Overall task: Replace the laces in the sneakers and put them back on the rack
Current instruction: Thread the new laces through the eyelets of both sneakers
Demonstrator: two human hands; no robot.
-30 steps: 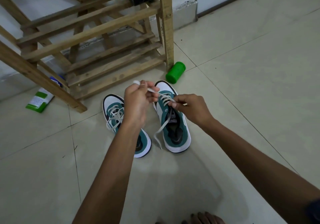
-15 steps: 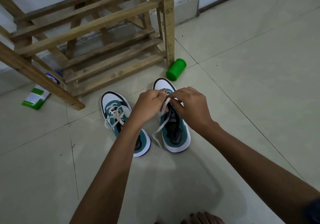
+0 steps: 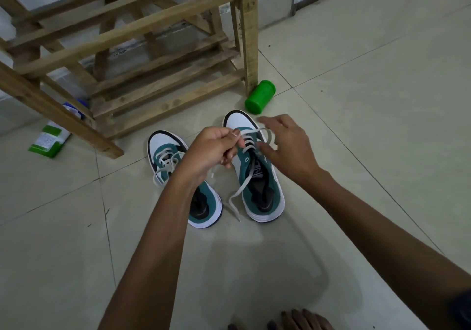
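The wooden rack (image 3: 142, 57) stands well beyond both hands, its lower slats bare where visible, presumably awaiting the pair. On the tiled floor (image 3: 356, 151) between rack and person sit the two sneakers, toes toward the rack, a sensible orientation for lacing from the heel side.

The right sneaker (image 3: 257, 176) lies directly under both hands. Its lace (image 3: 246, 176) is threaded through the front eyelets only; one free end trails off the shoe onto the floor, near the left wrist. The left sneaker (image 3: 178, 174), partly hidden beneath the left forearm, carries a loosely threaded lace, untied.

The left hand (image 3: 211, 151) is curled, pinching the lace near its thumb and holding it taut above the eyelets, apparently to keep tension. The right hand (image 3: 285, 146) hovers with fingers spread and relaxed, gripping nothing; a loop of lace lies just beside its fingers.

Judgement: lacing is part done; racking not begun.

A green cylindrical container (image 3: 260, 97) lies beyond the right hand, at the rack's foot. A green-and-white packet (image 3: 48, 140) lies far left of the left hand. Neither obstructs the hands.
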